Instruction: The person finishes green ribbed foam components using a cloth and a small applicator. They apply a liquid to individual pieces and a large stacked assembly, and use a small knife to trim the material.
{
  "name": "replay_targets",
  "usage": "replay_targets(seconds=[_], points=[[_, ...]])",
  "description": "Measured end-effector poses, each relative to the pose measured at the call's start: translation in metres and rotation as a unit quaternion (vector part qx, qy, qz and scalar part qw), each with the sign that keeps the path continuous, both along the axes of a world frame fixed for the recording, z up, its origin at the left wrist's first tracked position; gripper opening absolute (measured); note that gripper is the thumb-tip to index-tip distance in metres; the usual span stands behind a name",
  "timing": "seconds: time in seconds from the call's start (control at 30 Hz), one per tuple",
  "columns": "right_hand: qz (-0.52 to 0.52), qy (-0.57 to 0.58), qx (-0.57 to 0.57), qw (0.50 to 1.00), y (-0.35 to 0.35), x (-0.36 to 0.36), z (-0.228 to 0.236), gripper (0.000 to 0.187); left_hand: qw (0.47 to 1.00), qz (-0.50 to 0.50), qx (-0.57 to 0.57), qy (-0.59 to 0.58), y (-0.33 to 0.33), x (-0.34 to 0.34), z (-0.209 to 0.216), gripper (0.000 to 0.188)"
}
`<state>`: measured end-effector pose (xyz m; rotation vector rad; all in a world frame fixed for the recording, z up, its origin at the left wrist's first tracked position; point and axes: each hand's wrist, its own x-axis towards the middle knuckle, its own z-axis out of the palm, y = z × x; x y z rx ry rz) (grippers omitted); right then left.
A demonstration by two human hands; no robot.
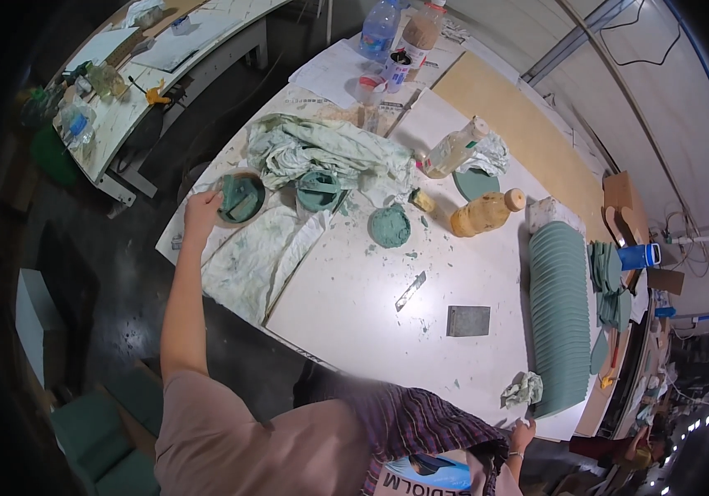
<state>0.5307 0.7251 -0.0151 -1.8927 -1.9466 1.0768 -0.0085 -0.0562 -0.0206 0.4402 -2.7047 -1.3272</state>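
Note:
My left hand [202,213] reaches to the left side of the table, its fingers closed at the rim of a round bowl [258,212]. They pinch a green-stained piece that stands at the bowl's inner edge; its kind is unclear. A second green piece [245,205] lies inside the bowl. Beside the bowl stands a green-coated tub [319,192] with a flat bar across its top. My right hand [521,436] is low at the table's near edge, by a crumpled stained cloth [523,389] and a long ribbed green stack [558,314]. Its fingers are mostly hidden.
Stained cloths [321,149] lie behind and below the bowl. Mid-table are a mound of green paste [390,226], a flat blade [410,291] and a dark grey rectangular plate [468,321]. Plastic bottles [486,213] lie farther back; a blue cup [639,256] sits beyond the stack.

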Motion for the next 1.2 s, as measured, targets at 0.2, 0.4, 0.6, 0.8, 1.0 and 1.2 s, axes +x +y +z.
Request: replay_targets(seconds=[0.2,0.4,0.6,0.8,1.0,1.2], points=[[0.017,-0.007,0.014,1.0,-0.004,-0.008,-0.002,0.056,0.952,0.025,0.304,-0.007,0.008,0.016,0.015,0.019],[0.059,-0.06,0.057,0.995,0.001,-0.001,-0.01,0.034,0.832,0.042,0.552,-0.036,0.008,0.024,0.021,0.015],[0.13,0.015,0.065,0.989,-0.071,-0.061,0.028,0.018,0.753,0.034,0.655,-0.049,0.041,0.031,0.029,0.022],[0.318,0.15,-0.095,0.931,-0.19,-0.218,0.089,0.02,0.694,-0.109,0.697,-0.146,0.143,0.064,0.032,0.027],[0.512,0.288,-0.32,0.743,-0.279,-0.331,0.131,0.039,0.566,-0.274,0.732,-0.262,0.259,0.123,0.062,0.035],[0.468,0.344,-0.457,0.673,-0.287,-0.333,0.122,0.036,0.516,-0.289,0.736,-0.331,0.291,0.15,0.071,0.037]])
